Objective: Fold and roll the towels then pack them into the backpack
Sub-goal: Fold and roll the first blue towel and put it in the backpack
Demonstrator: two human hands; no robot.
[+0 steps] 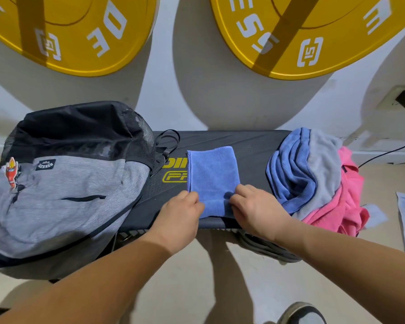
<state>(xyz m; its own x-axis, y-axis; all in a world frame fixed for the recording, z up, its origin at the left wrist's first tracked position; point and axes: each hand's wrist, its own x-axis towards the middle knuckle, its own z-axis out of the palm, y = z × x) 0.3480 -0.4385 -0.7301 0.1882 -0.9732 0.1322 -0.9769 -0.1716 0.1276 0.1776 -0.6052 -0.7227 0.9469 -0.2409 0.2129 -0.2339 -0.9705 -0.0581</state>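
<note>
- Head view showed a folded blue towel (212, 176) lying flat as a long strip in the middle of the dark tabletop (250, 146), its near end at the front edge.
- Left hand (181, 210) and right hand (255, 206) sat on the two near corners; the fingers (240, 191) were pinched together on the cloth, each hand clamped on its own side.
- That towel looked light, soft and floppy, a thin microfibre with no stiffness, so it would sag if lifted by one corner; the near hem, both corners at once, was the sensible hold for starting a roll.
- Clear strip of tabletop lay beyond the towel's far end, so a roll away from the body had room.
- Grey-and-black backpack (63, 188) crowded the left, overhanging the tabletop edge, close beside the left hand.
- Heap of blue, grey and pink towels (313, 174) filled the right end, spilling over the edge, near the right hand.
- Sideways room was tight; whether the backpack's opening was unzipped, I could not tell.
</note>
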